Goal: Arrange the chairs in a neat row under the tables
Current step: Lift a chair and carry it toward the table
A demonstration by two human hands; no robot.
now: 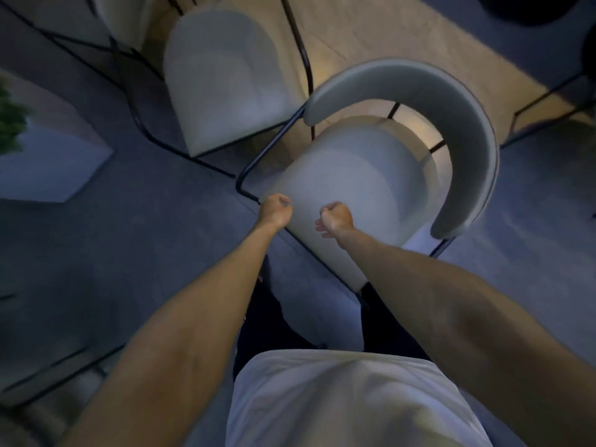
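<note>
Head view: blurred and dim throughout, so fine detail is lost.
Near chair (351,175): pale seat, curved grey backrest on the far right, thin black frame; its front edge lies by the person's legs, which hide the lower corner.
Left hand (274,209): fingers curled in at the seat's left front edge; whether they clamp the seat or the frame I cannot tell.
Right hand (335,219): loosely curled over the seat front, fingertips slightly apart; contact unclear.
Second chair (222,82): just beyond and left of the near one, frames nearly touching, its top cut off by the picture edge.
Table (371,33): tan top behind both chairs, partly cut off at the top.
Planter (45,150): pale box at left, its plant cropped.
Floor (161,227): open grey carpet left of the near chair and to the right of its backrest.
</note>
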